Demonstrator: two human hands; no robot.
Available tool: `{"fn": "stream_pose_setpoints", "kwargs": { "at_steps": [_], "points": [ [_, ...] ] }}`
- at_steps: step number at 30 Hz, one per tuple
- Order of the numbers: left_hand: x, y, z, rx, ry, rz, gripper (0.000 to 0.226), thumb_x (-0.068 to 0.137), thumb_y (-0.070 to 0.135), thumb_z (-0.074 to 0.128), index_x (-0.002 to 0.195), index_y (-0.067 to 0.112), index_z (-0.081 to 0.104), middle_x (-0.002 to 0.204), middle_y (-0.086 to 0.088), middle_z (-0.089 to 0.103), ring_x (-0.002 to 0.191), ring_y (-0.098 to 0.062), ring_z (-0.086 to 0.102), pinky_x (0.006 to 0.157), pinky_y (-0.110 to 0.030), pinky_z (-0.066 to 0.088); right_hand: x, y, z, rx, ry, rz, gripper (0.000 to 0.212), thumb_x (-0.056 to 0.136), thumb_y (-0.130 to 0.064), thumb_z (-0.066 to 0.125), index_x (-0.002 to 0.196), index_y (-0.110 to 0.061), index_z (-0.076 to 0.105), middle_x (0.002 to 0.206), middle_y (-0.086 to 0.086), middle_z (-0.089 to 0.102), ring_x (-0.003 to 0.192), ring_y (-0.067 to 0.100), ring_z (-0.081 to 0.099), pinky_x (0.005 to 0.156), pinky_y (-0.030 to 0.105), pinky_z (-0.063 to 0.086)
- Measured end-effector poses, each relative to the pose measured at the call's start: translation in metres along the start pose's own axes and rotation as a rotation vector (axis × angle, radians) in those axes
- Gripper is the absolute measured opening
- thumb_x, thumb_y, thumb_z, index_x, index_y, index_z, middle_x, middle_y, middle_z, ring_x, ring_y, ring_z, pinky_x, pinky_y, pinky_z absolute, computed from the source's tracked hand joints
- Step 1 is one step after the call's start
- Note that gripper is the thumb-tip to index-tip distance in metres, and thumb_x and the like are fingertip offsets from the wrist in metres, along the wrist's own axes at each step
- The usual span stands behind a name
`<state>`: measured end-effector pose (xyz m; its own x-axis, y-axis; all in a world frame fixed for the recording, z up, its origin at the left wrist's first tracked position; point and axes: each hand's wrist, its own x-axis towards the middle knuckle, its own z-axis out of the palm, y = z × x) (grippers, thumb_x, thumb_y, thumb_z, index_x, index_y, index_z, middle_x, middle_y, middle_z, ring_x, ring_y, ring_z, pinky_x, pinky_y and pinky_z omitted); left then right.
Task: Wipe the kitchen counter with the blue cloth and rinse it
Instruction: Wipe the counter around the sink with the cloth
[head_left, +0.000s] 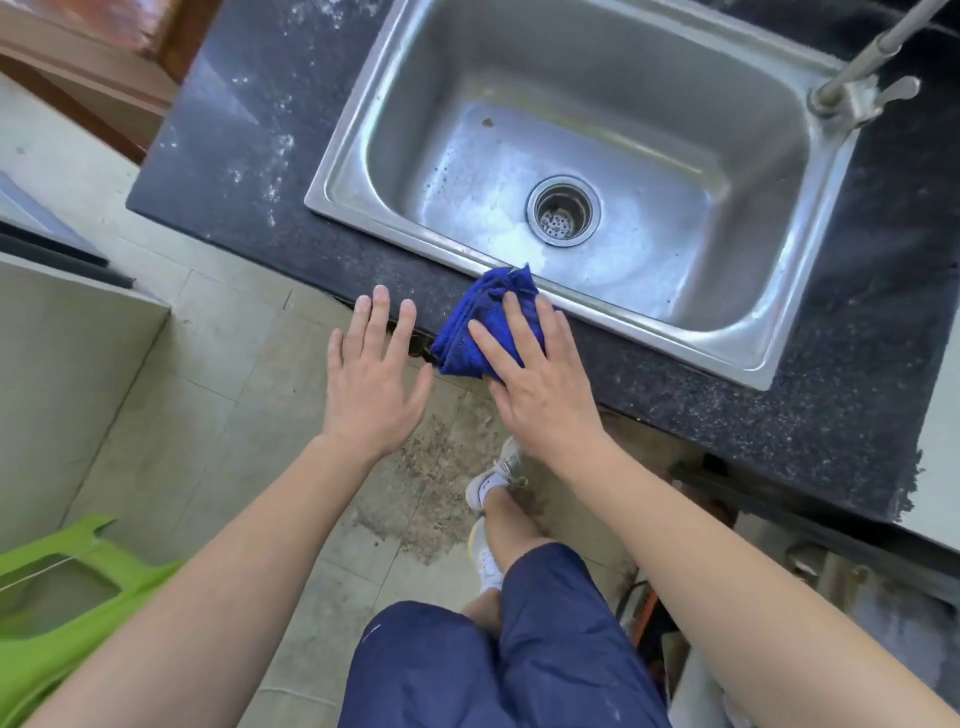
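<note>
Now we log right hand (540, 384) pressing blue cloth (467, 322) flat at counter (727, 415) front edge (by sink (675, 338) rim); left hand (371, 384) fingers spread.

The person wears knee-length dark navy shorts (519, 654) with faint pale specks. Footwear is a pair of white lace-up sneakers (491, 480); the nearer one shows a yellow edge at the sole. Both forearms (234, 551) are bare down to the left hand (371, 387) and right hand (537, 387).
</note>
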<state>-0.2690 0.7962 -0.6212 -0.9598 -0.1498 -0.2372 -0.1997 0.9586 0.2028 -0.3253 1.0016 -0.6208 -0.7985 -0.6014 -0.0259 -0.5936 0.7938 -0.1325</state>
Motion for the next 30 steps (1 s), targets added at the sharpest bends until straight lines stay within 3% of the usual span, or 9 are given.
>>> {"fn": "stream_pose_setpoints", "kwargs": {
  "at_steps": [3, 5, 9, 13, 19, 24, 30],
  "points": [
    [0.001, -0.013, -0.012, 0.061, 0.017, 0.054, 0.06, 0.098, 0.043, 0.033, 0.151, 0.015, 0.036, 0.162, -0.011, 0.026, 0.148, -0.029, 0.025, 0.114, -0.059, 0.026, 0.031, -0.024, 0.01, 0.081, 0.062, -0.036, 0.059, 0.095, -0.03, 0.054, 0.151, -0.026, 0.041, 0.161, 0.016, 0.029, 0.146, 0.046, 0.022, 0.122, 0.055, 0.016],
    [0.006, -0.027, -0.021, 0.094, 0.023, 0.037, 0.059, 0.099, 0.044, 0.032, 0.151, 0.015, 0.037, 0.161, -0.013, 0.026, 0.147, -0.03, 0.027, 0.115, -0.059, 0.025, 0.039, -0.027, 0.014, 0.096, 0.079, -0.054, 0.058, 0.095, -0.031, 0.056, 0.151, -0.026, 0.042, 0.16, 0.016, 0.031, 0.146, 0.045, 0.023, 0.122, 0.054, 0.016],
    [0.03, -0.058, -0.046, 0.153, 0.038, -0.092, 0.064, 0.101, 0.05, 0.027, 0.155, 0.016, 0.026, 0.164, -0.017, 0.012, 0.15, -0.036, 0.016, 0.117, -0.058, 0.019, 0.029, -0.008, 0.009, 0.076, 0.05, -0.142, 0.06, 0.093, -0.033, 0.06, 0.15, -0.029, 0.042, 0.159, 0.014, 0.034, 0.147, 0.044, 0.025, 0.122, 0.053, 0.017],
    [0.062, -0.071, -0.065, 0.102, -0.011, -0.248, 0.075, 0.1, 0.059, 0.026, 0.159, 0.017, 0.006, 0.166, -0.012, -0.005, 0.152, -0.029, -0.005, 0.121, -0.055, 0.003, 0.006, 0.015, -0.002, 0.013, 0.009, -0.138, 0.063, 0.089, -0.03, 0.066, 0.149, -0.029, 0.044, 0.157, 0.015, 0.037, 0.146, 0.045, 0.027, 0.121, 0.054, 0.019],
    [0.073, -0.074, -0.054, 0.048, -0.101, -0.254, 0.082, 0.097, 0.065, 0.025, 0.158, 0.018, -0.001, 0.166, -0.007, -0.009, 0.152, -0.024, -0.01, 0.122, -0.054, -0.001, 0.009, 0.001, -0.005, -0.014, -0.007, -0.077, 0.07, 0.082, -0.024, 0.074, 0.147, -0.025, 0.048, 0.154, 0.019, 0.04, 0.144, 0.048, 0.03, 0.119, 0.055, 0.02],
    [0.075, -0.09, -0.053, 0.025, -0.052, -0.182, 0.076, 0.097, 0.064, 0.032, 0.158, 0.022, 0.012, 0.166, -0.006, 0.003, 0.152, -0.024, 0.001, 0.118, -0.06, 0.003, 0.045, -0.043, 0.004, 0.019, 0.016, -0.022, 0.069, 0.087, -0.026, 0.07, 0.15, -0.025, 0.043, 0.157, 0.018, 0.036, 0.146, 0.047, 0.025, 0.12, 0.055, 0.02],
    [0.083, -0.127, -0.07, 0.055, 0.018, 0.027, 0.064, 0.096, 0.057, 0.028, 0.143, 0.019, 0.049, 0.151, -0.011, 0.042, 0.131, -0.033, 0.041, 0.113, -0.06, 0.016, 0.121, -0.12, 0.017, 0.034, 0.034, 0.023, 0.065, 0.089, -0.023, 0.066, 0.15, -0.024, 0.044, 0.157, 0.019, 0.035, 0.144, 0.047, 0.027, 0.121, 0.054, 0.017]
  ]
}}
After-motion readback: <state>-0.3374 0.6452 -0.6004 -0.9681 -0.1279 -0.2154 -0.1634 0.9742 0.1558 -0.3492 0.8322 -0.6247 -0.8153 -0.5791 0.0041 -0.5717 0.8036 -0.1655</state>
